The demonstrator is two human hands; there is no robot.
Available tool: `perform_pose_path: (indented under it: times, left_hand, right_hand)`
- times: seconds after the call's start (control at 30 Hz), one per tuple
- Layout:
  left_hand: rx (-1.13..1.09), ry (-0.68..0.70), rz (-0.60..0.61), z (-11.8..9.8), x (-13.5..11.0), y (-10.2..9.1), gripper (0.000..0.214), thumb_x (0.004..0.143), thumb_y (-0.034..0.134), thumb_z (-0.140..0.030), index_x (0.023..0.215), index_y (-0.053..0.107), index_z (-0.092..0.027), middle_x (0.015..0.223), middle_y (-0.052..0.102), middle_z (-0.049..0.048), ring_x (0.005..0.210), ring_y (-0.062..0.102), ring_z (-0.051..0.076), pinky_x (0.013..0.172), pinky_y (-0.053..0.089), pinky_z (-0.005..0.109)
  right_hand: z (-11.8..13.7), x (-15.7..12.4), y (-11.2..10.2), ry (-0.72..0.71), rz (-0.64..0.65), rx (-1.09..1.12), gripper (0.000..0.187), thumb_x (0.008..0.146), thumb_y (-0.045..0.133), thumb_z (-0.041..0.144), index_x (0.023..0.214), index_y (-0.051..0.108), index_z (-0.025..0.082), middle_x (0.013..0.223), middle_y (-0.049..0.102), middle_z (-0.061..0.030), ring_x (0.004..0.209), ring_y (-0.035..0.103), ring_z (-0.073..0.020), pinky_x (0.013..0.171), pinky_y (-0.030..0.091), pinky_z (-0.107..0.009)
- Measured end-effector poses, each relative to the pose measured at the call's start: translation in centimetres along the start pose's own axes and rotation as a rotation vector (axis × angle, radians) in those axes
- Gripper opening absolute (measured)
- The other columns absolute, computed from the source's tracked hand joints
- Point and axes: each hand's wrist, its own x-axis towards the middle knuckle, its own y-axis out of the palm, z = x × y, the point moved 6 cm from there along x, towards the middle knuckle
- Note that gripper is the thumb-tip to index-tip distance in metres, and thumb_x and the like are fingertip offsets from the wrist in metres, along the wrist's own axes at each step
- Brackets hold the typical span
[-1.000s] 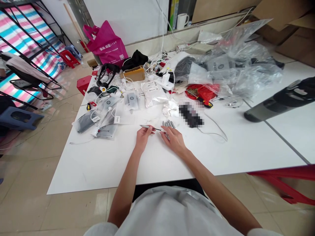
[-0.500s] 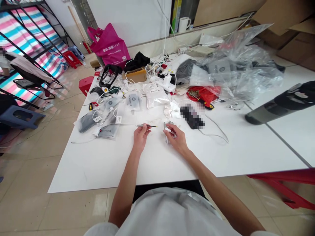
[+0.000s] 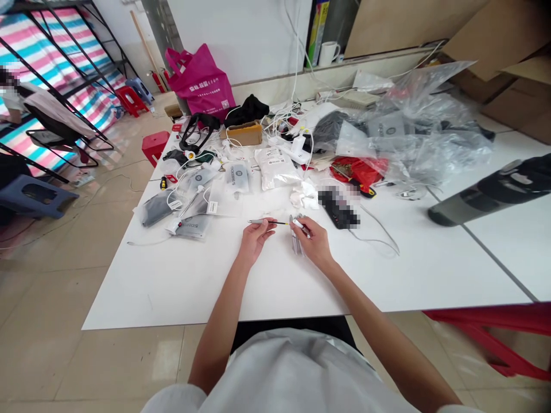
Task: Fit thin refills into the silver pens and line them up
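Observation:
My left hand (image 3: 253,244) is closed in a pinch on a slim pen piece, grey at its left end. A thin black pen refill (image 3: 279,222) with a yellowish end sticks out of it to the right. My right hand (image 3: 316,244) is closed around a short white pen barrel (image 3: 298,223), and the refill's end lies close to it; whether they touch I cannot tell. Several grey pens (image 3: 297,245) lie on the table under and beside my right fingers, partly hidden. Just beyond my right hand is a crumpled white tissue (image 3: 305,196).
A dark, blurred-out device (image 3: 338,209) with a cable lies right of the tissue. Bagged items (image 3: 189,226), cables and a white packet (image 3: 275,167) crowd the left and back. Clear plastic bags (image 3: 447,140) and a dark bottle (image 3: 482,192) are at the right.
My left hand has moved right with the pen piece, bringing the refill's end close to the white barrel in my right hand. The camera view has shifted slightly.

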Motion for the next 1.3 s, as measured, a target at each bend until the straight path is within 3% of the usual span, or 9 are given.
perform_pose_path:
  times: [0.2,0.73,0.83,1.07,1.3]
  left_hand:
    - [-0.130,-0.013,-0.039,-0.3,0.1,-0.4,0.025,0.088,0.082,-0.038,0.099,0.082,-0.016,0.116,0.077,0.0095,0.098,0.071,0.015,0.089,0.054,0.027]
    - [-0.036,0.012,-0.040,-0.5,0.0,-0.5,0.031,0.083,0.086,-0.041,0.097,0.081,-0.014,0.113,0.079,0.0127,0.099,0.074,0.020,0.090,0.054,0.032]
    - [-0.054,0.012,-0.055,-0.6,0.0,-0.6,0.030,0.084,0.086,-0.042,0.096,0.081,-0.015,0.116,0.078,0.0125,0.099,0.074,0.019,0.090,0.053,0.032]
    - [0.033,0.011,-0.052,-0.1,0.1,-0.5,0.031,0.081,0.087,-0.044,0.095,0.083,-0.015,0.118,0.078,0.0128,0.101,0.074,0.021,0.091,0.054,0.034]
    - [0.111,0.016,-0.040,0.1,0.0,-0.1,0.035,0.081,0.087,-0.045,0.100,0.083,-0.016,0.108,0.080,0.0126,0.099,0.075,0.023,0.092,0.054,0.036]
  right_hand:
    - [0.7,0.2,-0.7,-0.040,-0.012,-0.037,0.024,0.101,0.063,0.045,0.095,0.069,0.022,0.083,0.063,-0.0006,0.066,0.047,-0.0135,0.062,0.040,-0.030]
    - [0.4,0.4,0.3,0.004,-0.020,-0.016,0.037,0.099,0.061,0.056,0.093,0.070,0.021,0.080,0.065,-0.0022,0.066,0.048,-0.0151,0.062,0.042,-0.031]
    - [0.3,0.6,0.4,-0.006,-0.006,-0.016,0.035,0.100,0.061,0.055,0.093,0.070,0.022,0.080,0.065,-0.0018,0.066,0.048,-0.0150,0.062,0.042,-0.031]
    - [0.6,1.3,1.3,-0.193,0.091,-0.051,0.025,0.103,0.059,0.045,0.099,0.070,0.023,0.095,0.071,-0.0061,0.078,0.061,-0.0187,0.064,0.045,-0.033]
    - [-0.6,0.7,2.5,-0.154,0.138,-0.074,0.024,0.102,0.060,0.046,0.099,0.072,0.025,0.087,0.072,-0.0043,0.070,0.059,-0.0184,0.065,0.046,-0.034]
